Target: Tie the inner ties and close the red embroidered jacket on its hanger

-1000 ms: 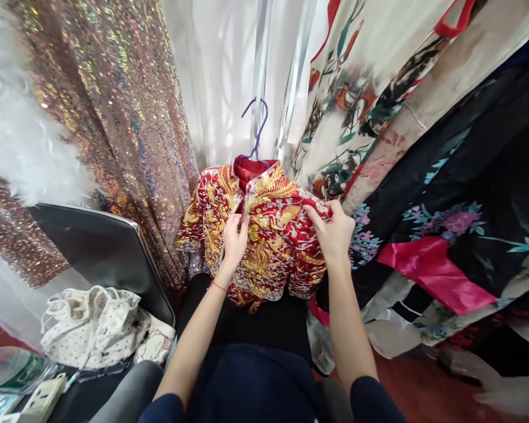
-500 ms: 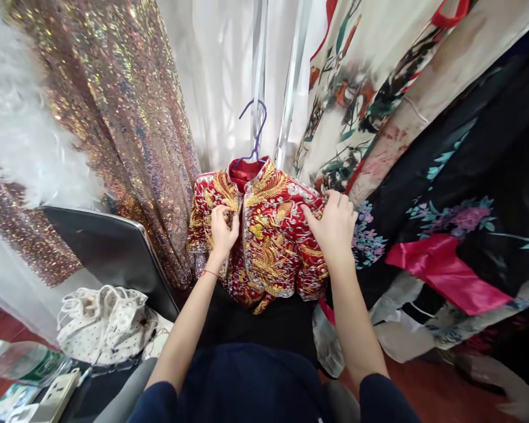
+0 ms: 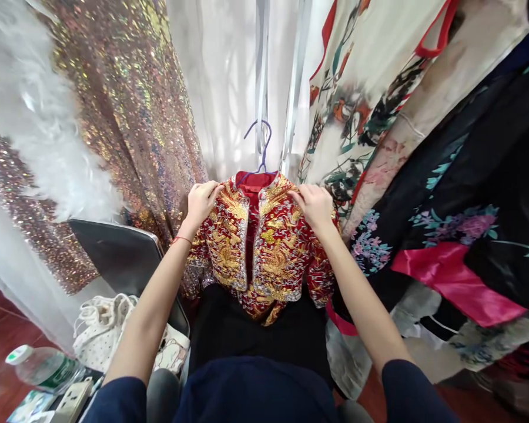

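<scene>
A red embroidered jacket (image 3: 275, 247) with gold and silver patterns lies over my lap, its collar away from me and its front parted down the middle. A purple hanger (image 3: 264, 150) sits inside it, the hook sticking up out of the neck. My left hand (image 3: 201, 204) pinches the jacket at the left shoulder beside the collar. On the other shoulder my right hand (image 3: 314, 205) grips the cloth, thumb toward the neck. Parts of both shoulders are hidden under my fingers.
Sequinned fabric (image 3: 132, 106) and white feathers (image 3: 57, 129) hang at left. Floral dresses (image 3: 352, 111) and black embroidered cloth (image 3: 427, 176) with a pink sash (image 3: 449, 276) hang at right. A black chair back (image 3: 114, 252), drawstring bag (image 3: 97, 335), bottle (image 3: 48, 367) and power strip (image 3: 74, 399) stand at lower left.
My left hand has gone from the jacket's front edge up to its left shoulder. The right hand has shifted inward toward the collar. The jacket's front now lies straighter and more open.
</scene>
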A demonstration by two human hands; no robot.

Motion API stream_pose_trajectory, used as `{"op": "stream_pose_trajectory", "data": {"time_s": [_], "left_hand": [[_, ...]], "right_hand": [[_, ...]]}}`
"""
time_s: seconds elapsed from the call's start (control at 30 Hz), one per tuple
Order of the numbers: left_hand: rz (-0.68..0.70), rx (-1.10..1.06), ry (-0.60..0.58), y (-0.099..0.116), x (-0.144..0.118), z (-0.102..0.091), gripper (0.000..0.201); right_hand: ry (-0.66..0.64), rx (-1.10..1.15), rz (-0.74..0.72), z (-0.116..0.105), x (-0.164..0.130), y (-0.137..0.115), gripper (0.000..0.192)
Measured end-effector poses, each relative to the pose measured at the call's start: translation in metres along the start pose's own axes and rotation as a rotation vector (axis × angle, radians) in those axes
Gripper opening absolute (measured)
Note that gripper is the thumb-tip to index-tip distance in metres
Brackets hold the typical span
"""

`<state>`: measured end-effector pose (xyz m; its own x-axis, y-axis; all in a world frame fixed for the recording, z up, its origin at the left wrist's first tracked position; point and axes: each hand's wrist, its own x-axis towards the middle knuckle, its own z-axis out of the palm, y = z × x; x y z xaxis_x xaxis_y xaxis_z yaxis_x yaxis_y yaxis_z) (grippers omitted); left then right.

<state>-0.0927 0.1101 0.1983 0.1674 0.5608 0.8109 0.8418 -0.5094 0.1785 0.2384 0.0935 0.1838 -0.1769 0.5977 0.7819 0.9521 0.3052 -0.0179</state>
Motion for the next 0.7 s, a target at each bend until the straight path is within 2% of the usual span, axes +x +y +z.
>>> {"op": "stream_pose_trajectory", "data": {"time_s": [0.07,0.1,0.17,0.23,0.27,0.4,0.5,0.6,0.67,0.7], "left_hand": [[-0.029,-0.006,0.094,0.007,0.001,-0.005,0.041],[-0.041,-0.015,0.102,0.009,0.001,-0.006,0.042],[-0.074,-0.035,0.019,0.008,-0.001,-0.003,0.044],[-0.132,-0.030,-0.077,0.003,-0.006,0.005,0.048],[-0.162,-0.013,-0.087,0.000,-0.010,0.010,0.050],[-0.249,0.064,0.043,0.000,-0.022,0.022,0.050],[-0.238,0.061,0.081,0.014,-0.031,0.019,0.044],[-0.172,0.029,0.200,0.033,-0.058,0.017,0.033],[-0.181,-0.032,0.312,0.043,-0.092,0.025,0.035],[-0.210,-0.089,0.330,0.046,-0.113,0.034,0.033]], "right_hand": [[0.074,0.031,0.034,-0.005,0.005,0.004,0.057],[0.096,0.044,0.048,-0.006,0.005,0.005,0.056],[0.070,0.053,0.064,-0.006,0.001,0.003,0.056],[-0.024,0.028,0.089,-0.003,-0.007,0.000,0.057],[-0.070,0.008,0.114,-0.001,-0.010,-0.001,0.057],[-0.134,-0.017,0.209,0.001,-0.013,-0.001,0.058],[-0.044,0.069,0.193,0.000,-0.021,-0.001,0.053],[0.165,0.277,0.266,0.009,-0.060,-0.015,0.040],[0.205,0.596,0.434,0.027,-0.103,-0.035,0.021],[0.155,0.819,0.547,0.039,-0.127,-0.048,0.014]]}}
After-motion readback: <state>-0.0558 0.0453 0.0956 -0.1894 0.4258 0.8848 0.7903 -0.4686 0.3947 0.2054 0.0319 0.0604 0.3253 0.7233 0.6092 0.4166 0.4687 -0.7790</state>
